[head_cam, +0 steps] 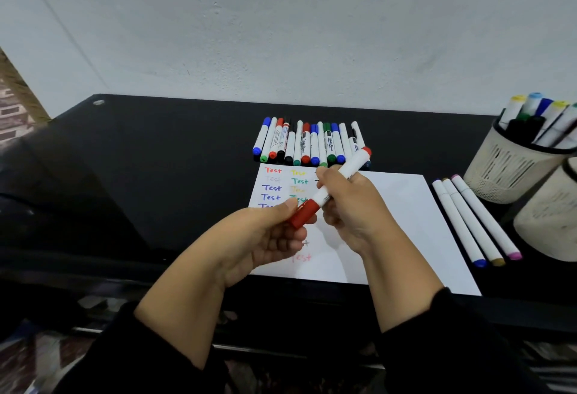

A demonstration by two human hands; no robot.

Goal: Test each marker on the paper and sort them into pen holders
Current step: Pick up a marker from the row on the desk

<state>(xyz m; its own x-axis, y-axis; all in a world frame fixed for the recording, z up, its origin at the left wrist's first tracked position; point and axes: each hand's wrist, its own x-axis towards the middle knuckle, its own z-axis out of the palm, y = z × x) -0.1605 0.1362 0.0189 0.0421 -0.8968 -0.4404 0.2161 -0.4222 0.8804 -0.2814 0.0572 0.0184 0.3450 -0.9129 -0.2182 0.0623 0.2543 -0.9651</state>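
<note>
Your left hand [262, 237] pinches the red cap [303, 217]; your right hand [349, 206] curls round the white barrel of the same marker [338, 180], held tilted above the paper [406, 222]. Marker row [309, 144] beyond; pen holder [512, 172] at right.

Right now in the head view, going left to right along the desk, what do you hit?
Row of whiteboard markers → red-capped marker held in both hands over the paper → three loose white markers → near pen holder. The far pen holder, full of markers, overlaps these, so it is left out.
</note>
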